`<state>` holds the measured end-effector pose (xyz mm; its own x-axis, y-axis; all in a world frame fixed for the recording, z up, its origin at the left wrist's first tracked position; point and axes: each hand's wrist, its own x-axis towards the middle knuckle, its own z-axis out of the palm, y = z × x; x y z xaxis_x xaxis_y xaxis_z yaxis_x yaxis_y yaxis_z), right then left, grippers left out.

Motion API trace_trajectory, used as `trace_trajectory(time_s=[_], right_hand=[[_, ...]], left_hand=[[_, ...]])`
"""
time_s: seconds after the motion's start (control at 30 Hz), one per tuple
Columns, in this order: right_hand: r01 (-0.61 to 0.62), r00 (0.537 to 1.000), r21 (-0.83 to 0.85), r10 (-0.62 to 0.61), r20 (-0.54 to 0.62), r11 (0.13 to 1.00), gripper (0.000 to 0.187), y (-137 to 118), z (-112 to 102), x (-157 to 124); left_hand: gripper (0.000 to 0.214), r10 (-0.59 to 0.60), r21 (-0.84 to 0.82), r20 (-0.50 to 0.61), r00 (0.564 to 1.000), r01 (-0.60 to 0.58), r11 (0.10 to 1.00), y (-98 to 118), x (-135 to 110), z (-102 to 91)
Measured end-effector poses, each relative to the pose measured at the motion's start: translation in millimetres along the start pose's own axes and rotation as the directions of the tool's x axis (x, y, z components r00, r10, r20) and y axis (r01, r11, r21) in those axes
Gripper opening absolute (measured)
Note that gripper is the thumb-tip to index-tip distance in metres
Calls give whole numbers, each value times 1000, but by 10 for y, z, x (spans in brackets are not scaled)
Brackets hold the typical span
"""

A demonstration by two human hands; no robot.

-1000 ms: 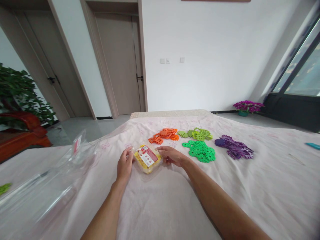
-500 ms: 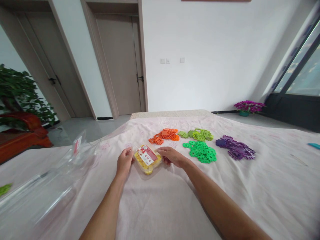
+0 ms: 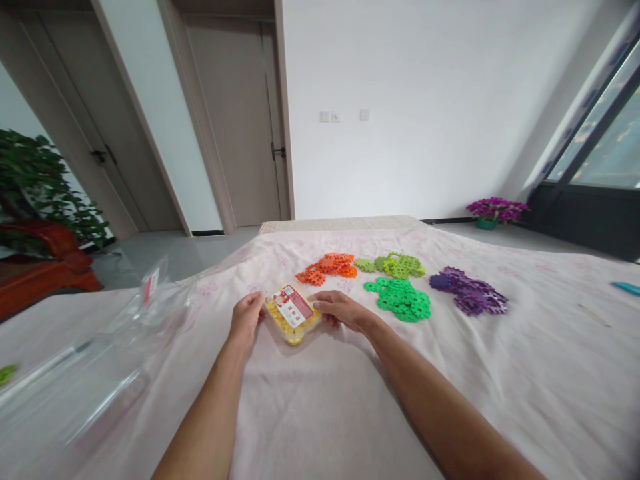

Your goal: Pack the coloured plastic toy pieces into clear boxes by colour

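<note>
A clear plastic box (image 3: 294,316) with yellow pieces inside and a red and white label on its lid is held between both hands, low over the cloth. My left hand (image 3: 247,316) grips its left edge. On the opposite edge, my right hand (image 3: 340,309) has its thumb on top and its fingers curled at the side. Just behind the box lies a heap of orange gear-shaped pieces (image 3: 330,267). A green heap (image 3: 404,300) spreads to the right of my right hand. Whether the box touches the cloth I cannot tell.
Lime-green pieces (image 3: 403,265) and a purple pile (image 3: 473,293) lie farther right. Clear plastic packaging (image 3: 100,380) covers the left side of the cloth (image 3: 310,413). A blue object (image 3: 626,288) is at the far right edge, near a thin stick (image 3: 594,315).
The whole view has shifted slightly. Both hands keep their hold on the box, and the piles look unchanged.
</note>
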<state>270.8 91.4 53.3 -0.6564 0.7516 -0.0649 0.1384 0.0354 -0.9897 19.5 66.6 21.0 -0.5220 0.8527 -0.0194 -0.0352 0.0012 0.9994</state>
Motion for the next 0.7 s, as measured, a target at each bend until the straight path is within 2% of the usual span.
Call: trace_trajectory(time_s=[0.17,0.4,0.7], right_hand=[[-27,997,43,30,-70,999,41,65,34,35],[-14,998,137,23,-66,990,48,114,76,9],[-5,997,141,15,-70,990,50,120,107,-3]], left_hand=[[44,-71,-5,10,997,71,997,36,25,-25],[36,-126,-12,-10,992,126,992,89,23,-22],[34,-109,47,-26,994,111,993,148,-16,37]])
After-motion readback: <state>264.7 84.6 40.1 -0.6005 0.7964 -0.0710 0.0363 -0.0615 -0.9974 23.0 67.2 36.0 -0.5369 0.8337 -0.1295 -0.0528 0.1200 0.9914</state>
